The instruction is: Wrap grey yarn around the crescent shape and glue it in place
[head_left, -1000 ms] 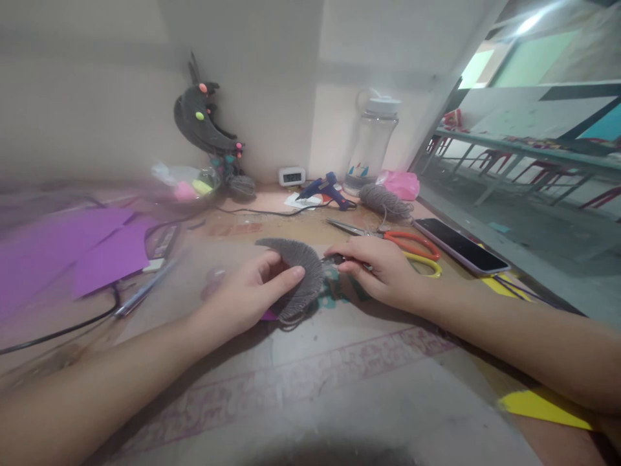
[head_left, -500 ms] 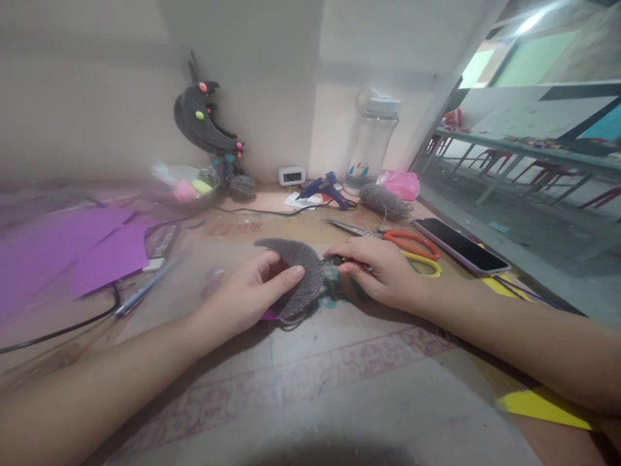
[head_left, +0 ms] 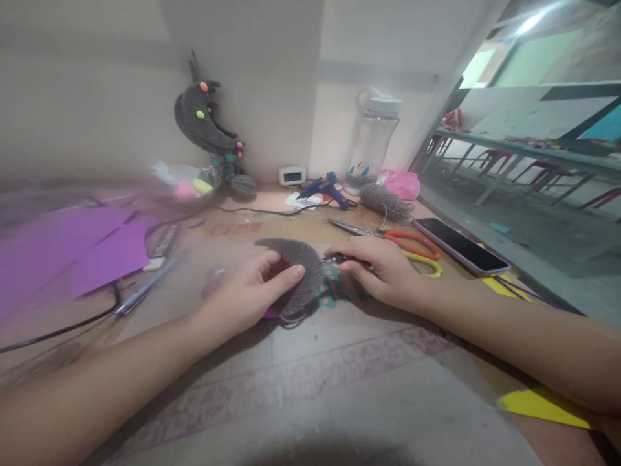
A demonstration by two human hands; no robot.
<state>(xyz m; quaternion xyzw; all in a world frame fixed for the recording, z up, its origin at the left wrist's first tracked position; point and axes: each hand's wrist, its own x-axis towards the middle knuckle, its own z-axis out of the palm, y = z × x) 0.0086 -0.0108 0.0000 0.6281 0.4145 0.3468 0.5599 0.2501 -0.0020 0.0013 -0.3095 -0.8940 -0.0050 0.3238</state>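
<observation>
My left hand (head_left: 262, 285) grips a crescent (head_left: 303, 288) wrapped in grey yarn, thumb on its face and fingers behind. A bit of purple and a loose yarn loop show at its lower edge. Just right of the crescent, my right hand (head_left: 378, 272) is closed on a small metal-tipped tool (head_left: 334, 259), mostly covered by the fingers; its kind is not clear. The tip points left, at the crescent's outer edge, and I cannot tell whether it touches. Behind my right hand lie scissors (head_left: 410, 243) with orange and yellow handles.
A blue glue gun (head_left: 327, 191), white clock (head_left: 292, 175), water bottle (head_left: 371, 145) and grey yarn skein (head_left: 385, 200) stand along the wall. A phone (head_left: 458, 246) lies right, purple sheets (head_left: 111, 249) and a pen (head_left: 145, 288) left. A decorated dark crescent (head_left: 194, 123) leans at the back.
The tool in my right hand has shifted very slightly, its tip showing a bit more beside the crescent. My left hand and the crescent are nearly still.
</observation>
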